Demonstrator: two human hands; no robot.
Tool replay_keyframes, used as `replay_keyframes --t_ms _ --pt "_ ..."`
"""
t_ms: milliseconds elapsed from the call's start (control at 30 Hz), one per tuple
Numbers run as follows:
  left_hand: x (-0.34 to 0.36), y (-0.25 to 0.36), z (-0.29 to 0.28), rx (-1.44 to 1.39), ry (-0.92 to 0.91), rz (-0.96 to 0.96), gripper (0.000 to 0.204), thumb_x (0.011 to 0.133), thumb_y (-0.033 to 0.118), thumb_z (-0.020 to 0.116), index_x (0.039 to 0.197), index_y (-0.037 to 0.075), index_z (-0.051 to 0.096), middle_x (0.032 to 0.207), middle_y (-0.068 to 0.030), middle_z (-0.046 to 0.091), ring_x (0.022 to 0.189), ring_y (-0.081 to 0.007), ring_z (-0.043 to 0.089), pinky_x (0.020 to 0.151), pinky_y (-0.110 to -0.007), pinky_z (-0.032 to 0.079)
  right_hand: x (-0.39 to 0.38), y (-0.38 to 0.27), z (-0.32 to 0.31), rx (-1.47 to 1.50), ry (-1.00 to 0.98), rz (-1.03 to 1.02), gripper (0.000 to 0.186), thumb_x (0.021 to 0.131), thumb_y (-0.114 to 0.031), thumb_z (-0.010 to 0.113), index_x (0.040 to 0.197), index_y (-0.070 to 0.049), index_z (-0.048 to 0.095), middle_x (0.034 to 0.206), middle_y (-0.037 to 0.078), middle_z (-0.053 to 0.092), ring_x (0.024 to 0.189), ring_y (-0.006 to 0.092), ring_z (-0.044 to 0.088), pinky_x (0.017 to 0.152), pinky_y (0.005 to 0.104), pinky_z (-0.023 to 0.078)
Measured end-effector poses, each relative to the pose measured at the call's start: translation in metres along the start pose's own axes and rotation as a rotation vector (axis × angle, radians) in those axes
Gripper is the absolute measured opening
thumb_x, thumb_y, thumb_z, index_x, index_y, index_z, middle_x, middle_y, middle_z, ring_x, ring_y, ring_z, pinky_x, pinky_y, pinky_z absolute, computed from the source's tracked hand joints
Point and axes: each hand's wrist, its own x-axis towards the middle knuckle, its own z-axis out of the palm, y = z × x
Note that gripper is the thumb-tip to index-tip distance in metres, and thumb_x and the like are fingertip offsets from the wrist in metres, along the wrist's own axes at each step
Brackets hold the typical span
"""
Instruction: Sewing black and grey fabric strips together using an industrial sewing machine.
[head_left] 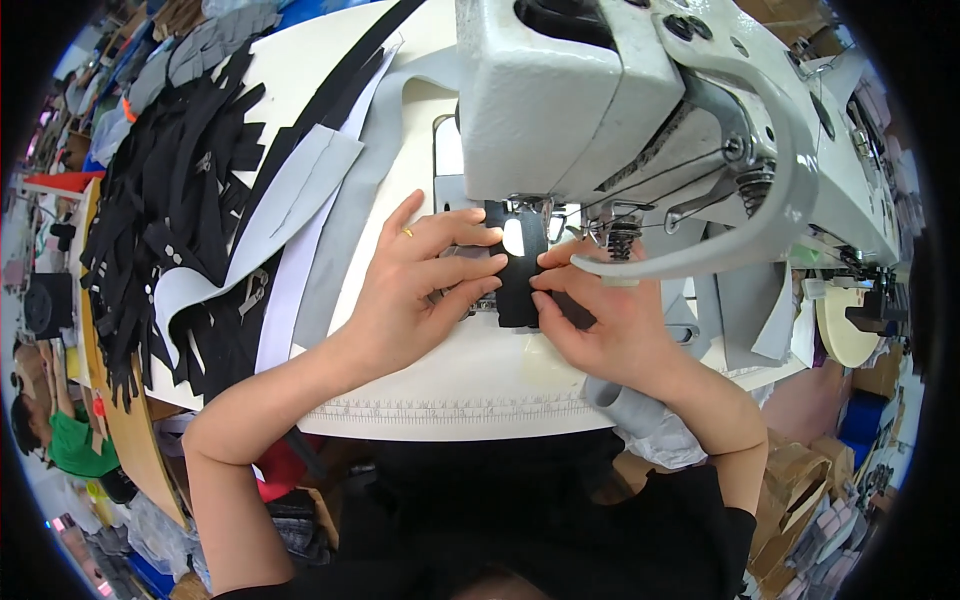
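Note:
A short black fabric strip (518,295) lies lengthwise under the presser foot (528,204) of a white sewing machine (555,110). My left hand (405,285), with a gold ring on one finger, holds the strip's left edge, thumb and fingers drawn close together. On the opposite edge, the thumb and fingertips of my right hand (610,320) pinch the fabric just below the machine's curved lever (780,220). Black threads run down to the needle area, where the needle tip is too small to make out.
Many black strips with metal pieces (180,190) pile up at the left, beside long grey and white strips (270,215). A printed ruler (450,410) follows the white table's near edge. Grey fabric (745,310) and a grey roll (622,405) lie at the right. Another person (78,440) sits far left.

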Motion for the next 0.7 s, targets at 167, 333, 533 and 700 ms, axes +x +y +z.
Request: replay_keyframes --t_ms 167,333,533,700 --pt "0.009 -0.003 0.000 0.040 0.045 0.007 0.013 0.087 0.009 0.080 0.099 0.012 0.081 0.111 -0.0026 0.075 0.123 -0.0217 0.066 0.123 -0.059 0.024 0.000 -0.002 0.001 -0.017 0.014 0.051 0.019 0.077 -0.013 0.080 0.094 -0.012 0.073 0.099 0.003 0.070 0.079 0.0264 0.066 0.066 0.0401 0.044" --pt "0.008 0.001 0.004 0.075 0.069 0.010 0.007 0.087 0.008 0.079 0.094 0.010 0.080 0.109 -0.0030 0.076 0.122 -0.0220 0.067 0.122 -0.059 0.026 0.002 0.005 0.008 -0.146 0.067 -0.069 0.029 0.080 -0.016 0.081 0.108 -0.014 0.075 0.098 0.001 0.069 0.084 0.0237 0.064 0.067 0.0403 0.043" --pt "0.025 -0.001 -0.010 -0.139 0.176 -0.150 0.005 0.089 0.007 0.075 0.094 0.007 0.076 0.102 -0.0074 0.074 0.111 -0.0253 0.068 0.112 -0.050 0.038 0.002 -0.009 -0.006 -0.261 -0.042 -0.146 0.039 0.082 -0.038 0.081 0.112 -0.015 0.075 0.099 0.001 0.066 0.093 0.0237 0.060 0.084 0.0447 0.046" --pt "0.070 -0.048 -0.014 0.177 0.233 -0.107 0.024 0.085 0.023 0.079 0.099 0.005 0.074 0.112 -0.0115 0.063 0.113 -0.0312 0.056 0.098 -0.042 0.039 -0.005 -0.011 0.001 -0.289 0.021 -0.217 0.044 0.080 -0.044 0.081 0.109 -0.012 0.073 0.103 0.003 0.067 0.095 0.0229 0.061 0.093 0.0485 0.048"
